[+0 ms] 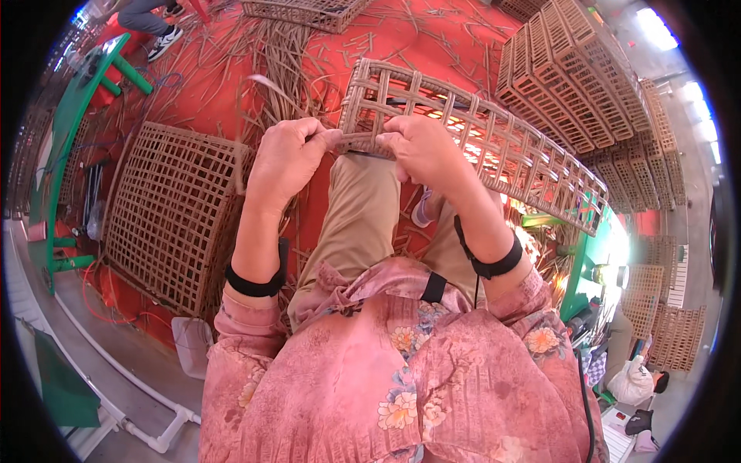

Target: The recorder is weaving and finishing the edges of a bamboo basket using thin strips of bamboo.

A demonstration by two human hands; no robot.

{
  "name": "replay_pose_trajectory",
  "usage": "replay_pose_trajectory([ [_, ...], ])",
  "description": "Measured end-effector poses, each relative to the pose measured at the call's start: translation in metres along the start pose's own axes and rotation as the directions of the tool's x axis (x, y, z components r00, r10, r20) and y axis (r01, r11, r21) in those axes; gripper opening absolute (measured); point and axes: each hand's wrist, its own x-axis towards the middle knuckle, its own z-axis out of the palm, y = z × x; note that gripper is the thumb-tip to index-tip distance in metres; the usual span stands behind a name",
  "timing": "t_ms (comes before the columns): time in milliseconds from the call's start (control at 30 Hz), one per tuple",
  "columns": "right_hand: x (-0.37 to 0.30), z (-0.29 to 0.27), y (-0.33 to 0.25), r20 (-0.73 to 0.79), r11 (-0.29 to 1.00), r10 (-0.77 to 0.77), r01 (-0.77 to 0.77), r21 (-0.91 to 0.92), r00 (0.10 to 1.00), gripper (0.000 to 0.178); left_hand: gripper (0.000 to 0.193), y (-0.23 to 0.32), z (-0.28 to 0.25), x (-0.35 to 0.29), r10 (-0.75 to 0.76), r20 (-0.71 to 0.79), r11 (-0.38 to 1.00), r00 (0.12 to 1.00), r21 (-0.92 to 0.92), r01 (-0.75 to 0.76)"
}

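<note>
1. Left hand (287, 158): fingers clenched on a thin strip (266, 83) at the woven panel (494, 147) edge.
2. Right hand (421, 147): fingers gripping the same edge, beside the left fingers.
3. Step: weaving the edge; next pull likely needs tension.

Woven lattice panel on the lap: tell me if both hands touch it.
Touching. The head view shows the left hand and right hand both pinching the near edge of the woven lattice panel, fingers wrapped on its strips.

Red floor (432, 46), littered with loose rattan strips (285, 54). Flat woven lattice panel (174, 216) lies on it at left. Stack of woven panels (575, 77) at upper right, another woven piece (305, 11) at the top edge.
</note>
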Motion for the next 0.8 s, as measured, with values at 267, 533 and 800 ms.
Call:
replay_pose_trajectory([
  [267,-0.039,0.025,-0.001,-0.429,0.99,-0.142,0.123,-0.07,0.892,0.025,0.019,0.019,0.023,-0.016,0.546,-0.374,0.823,0.75,0.406,-0.397],
  [533,-0.114,-0.027,0.011,-0.471,0.833,0.123,0.168,0.527,0.873,0.02,0.019,0.035,0.06,-0.005,0.431,-0.006,0.788,0.902,-0.485,-0.38],
  [800,-0.08,-0.023,0.031,-0.329,0.879,0.031,0.131,0.458,0.944,0.023,0.021,0.031,0.043,-0.007,0.484,-0.028,0.776,0.875,-0.449,-0.443],
])
